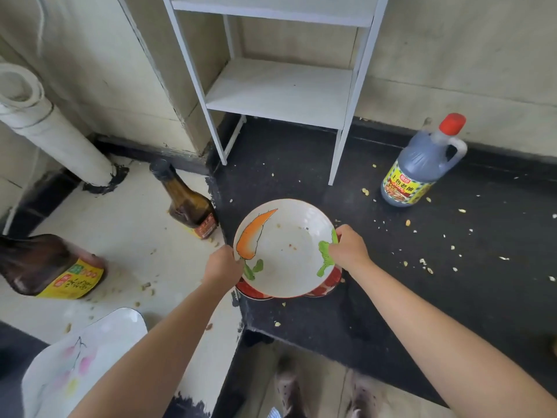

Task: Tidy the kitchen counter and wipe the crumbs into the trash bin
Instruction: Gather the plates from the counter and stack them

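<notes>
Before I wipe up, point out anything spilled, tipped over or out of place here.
Crumbs lie scattered over the black counter and the pale counter. One brown sauce bottle lies on its side at the left. The carrot-painted plate, gripped by both hands, the left and the right, sits over a red-patterned dish.

White shelf rack (278,92) against the wall, thick white pipe (51,128) at far left
</notes>
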The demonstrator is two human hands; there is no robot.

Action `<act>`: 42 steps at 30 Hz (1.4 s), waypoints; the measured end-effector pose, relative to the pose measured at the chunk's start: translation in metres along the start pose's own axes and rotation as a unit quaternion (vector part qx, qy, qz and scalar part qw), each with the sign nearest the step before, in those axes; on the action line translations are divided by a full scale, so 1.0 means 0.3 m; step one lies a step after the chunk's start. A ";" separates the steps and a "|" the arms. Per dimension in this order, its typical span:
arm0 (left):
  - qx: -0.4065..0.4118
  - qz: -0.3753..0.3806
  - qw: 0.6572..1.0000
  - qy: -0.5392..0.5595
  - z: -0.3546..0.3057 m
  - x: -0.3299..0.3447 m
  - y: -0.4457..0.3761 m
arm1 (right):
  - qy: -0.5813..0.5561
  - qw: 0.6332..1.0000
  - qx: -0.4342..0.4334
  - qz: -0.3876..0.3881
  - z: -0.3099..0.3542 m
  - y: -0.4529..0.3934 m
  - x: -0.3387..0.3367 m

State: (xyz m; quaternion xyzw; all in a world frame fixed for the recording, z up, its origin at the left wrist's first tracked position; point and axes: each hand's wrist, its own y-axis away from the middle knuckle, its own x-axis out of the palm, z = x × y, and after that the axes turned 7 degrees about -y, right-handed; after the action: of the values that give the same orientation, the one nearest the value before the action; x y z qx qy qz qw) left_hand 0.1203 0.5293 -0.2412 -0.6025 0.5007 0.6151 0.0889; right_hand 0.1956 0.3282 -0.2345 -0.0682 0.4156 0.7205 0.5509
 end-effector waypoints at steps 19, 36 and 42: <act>-0.034 -0.075 0.996 -0.046 0.097 -0.082 0.198 | 0.120 0.977 -0.161 0.067 0.082 0.112 -0.187; -0.276 -0.126 0.951 0.053 0.738 -0.004 0.684 | 0.178 0.893 -0.313 0.270 0.238 0.530 0.470; -0.313 -0.043 0.942 0.113 0.975 0.004 0.661 | 0.239 0.908 -0.195 0.285 0.243 0.598 0.694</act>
State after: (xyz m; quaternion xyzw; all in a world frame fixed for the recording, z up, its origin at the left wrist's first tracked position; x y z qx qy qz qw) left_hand -0.2119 0.6444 -0.2079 -0.6865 0.2631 0.6641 -0.1357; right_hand -0.0106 0.5222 -0.2092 -0.2229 0.3876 0.8757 0.1822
